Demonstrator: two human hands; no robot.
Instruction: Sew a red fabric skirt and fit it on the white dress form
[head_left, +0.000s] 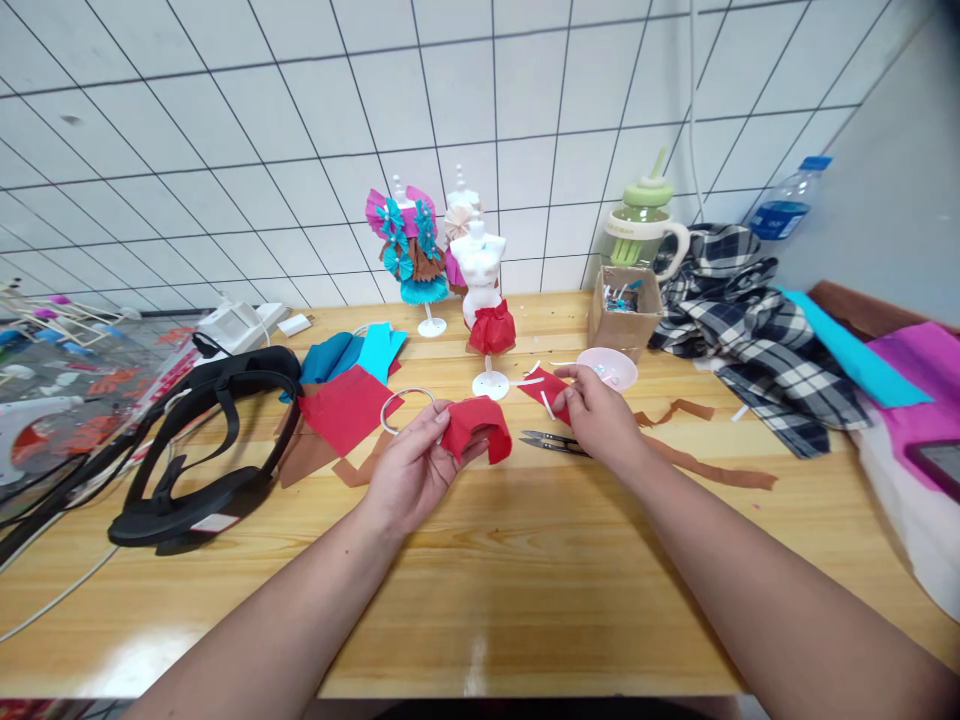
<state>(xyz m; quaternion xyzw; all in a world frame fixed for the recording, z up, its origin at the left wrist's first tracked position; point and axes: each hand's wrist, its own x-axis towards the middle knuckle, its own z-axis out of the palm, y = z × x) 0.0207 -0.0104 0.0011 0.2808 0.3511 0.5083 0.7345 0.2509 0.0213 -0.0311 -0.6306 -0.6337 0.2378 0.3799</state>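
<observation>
My left hand holds a curved strip of red crepe paper between thumb and fingers, its loose end drooping to the right. Farther right, my right hand has its fingers drawn together at a red paper piece on the table. A short white strip shows beside those fingertips; whether they grip it is unclear. Just below lie thread snips. Behind both hands stands a white mini mannequin wearing a puffy red paper skirt.
Dressed mannequins stand against the tiled wall. Left are red paper, a metal ring and a black headset strap. Right are a pink dish, a cardboard box, a lidded cup, plaid cloth and brown strips.
</observation>
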